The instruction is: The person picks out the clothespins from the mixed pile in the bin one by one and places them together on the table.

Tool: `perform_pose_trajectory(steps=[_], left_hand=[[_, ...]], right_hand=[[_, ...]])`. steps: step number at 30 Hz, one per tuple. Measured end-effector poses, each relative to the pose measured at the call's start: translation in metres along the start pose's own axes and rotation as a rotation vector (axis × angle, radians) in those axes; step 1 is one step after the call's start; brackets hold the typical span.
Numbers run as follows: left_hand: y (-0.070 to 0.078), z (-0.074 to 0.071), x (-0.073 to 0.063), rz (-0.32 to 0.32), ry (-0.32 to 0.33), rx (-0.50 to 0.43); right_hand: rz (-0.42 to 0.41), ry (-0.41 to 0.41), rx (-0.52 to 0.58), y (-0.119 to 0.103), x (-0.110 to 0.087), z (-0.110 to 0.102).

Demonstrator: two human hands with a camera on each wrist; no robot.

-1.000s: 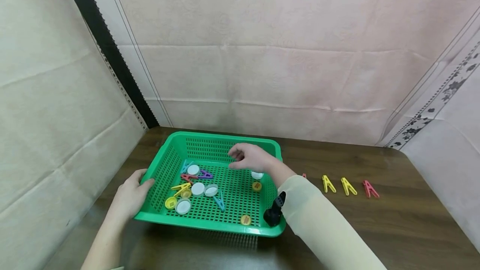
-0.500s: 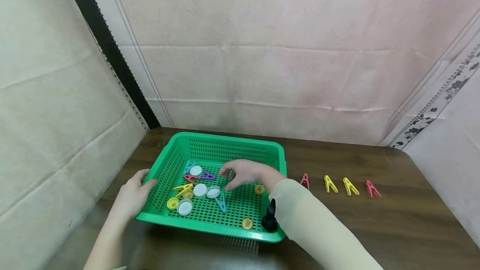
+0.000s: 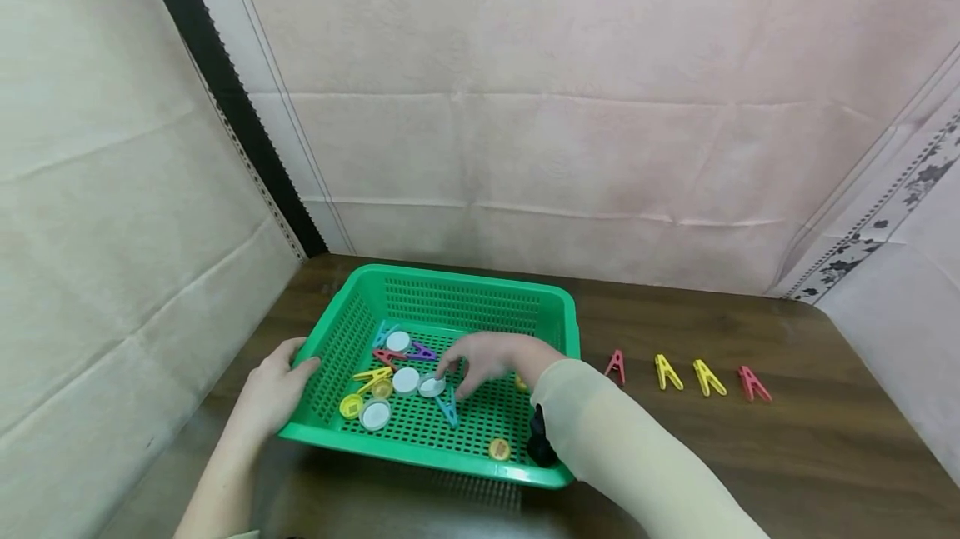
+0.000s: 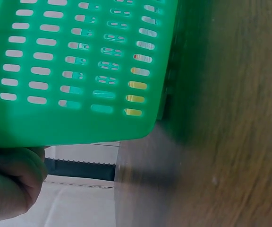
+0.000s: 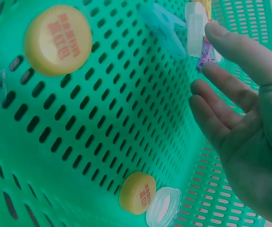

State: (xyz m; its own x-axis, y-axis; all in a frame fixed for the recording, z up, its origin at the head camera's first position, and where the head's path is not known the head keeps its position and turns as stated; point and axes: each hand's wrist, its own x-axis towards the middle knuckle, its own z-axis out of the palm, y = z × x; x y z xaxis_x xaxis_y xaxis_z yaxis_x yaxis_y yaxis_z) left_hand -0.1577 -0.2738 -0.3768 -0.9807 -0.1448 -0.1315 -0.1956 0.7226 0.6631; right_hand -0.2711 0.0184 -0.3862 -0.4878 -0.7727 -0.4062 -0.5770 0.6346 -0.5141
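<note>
My left hand point(image 3: 266, 393) grips the left rim of a green plastic basket point(image 3: 420, 457); its curled fingers point(image 4: 25, 170) show at the rim in the left wrist view. Inside the basket, my right hand point(image 3: 491, 360) reaches down with loosely bent fingers and nothing between them. Its fingertips are close beside a white bottle cap point(image 3: 431, 386) and a blue clothespin point(image 3: 447, 410). To their left lie more caps with yellow point(image 3: 372, 378), purple point(image 3: 422, 351) and red clothespins. A printed yellow cap point(image 5: 58, 40) sits apart in the right wrist view, near the basket's front.
On the brown wooden table point(image 3: 600, 472), right of the basket, stretches a row of red and yellow clothespins point(image 3: 667, 372). A black object point(image 3: 540, 439) is at the right forearm, over the basket's front right corner. Cloth walls point(image 3: 525, 147) enclose the table.
My right hand has come down and toward me in the basket, closer to the white cap and blue clothespin. The left hand keeps its grip on the rim.
</note>
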Motion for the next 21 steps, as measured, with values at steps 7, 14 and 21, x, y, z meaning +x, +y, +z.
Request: perform_pose_trajectory(steps=[7, 14, 21], left_hand=[[0.0, 0.0013, 0.0007, 0.001, 0.015, 0.009], [0.0, 0.0011, 0.0009, 0.0, 0.017, 0.012], [0.0008, 0.0004, 0.0008, 0.003, 0.022, 0.021]], right_hand=[[0.016, -0.027, -0.017, -0.0011, 0.0003, 0.0018], [0.023, -0.044, -0.054, -0.0017, 0.0052, 0.0038], [0.049, -0.055, -0.062, -0.0026, 0.009, 0.0051]])
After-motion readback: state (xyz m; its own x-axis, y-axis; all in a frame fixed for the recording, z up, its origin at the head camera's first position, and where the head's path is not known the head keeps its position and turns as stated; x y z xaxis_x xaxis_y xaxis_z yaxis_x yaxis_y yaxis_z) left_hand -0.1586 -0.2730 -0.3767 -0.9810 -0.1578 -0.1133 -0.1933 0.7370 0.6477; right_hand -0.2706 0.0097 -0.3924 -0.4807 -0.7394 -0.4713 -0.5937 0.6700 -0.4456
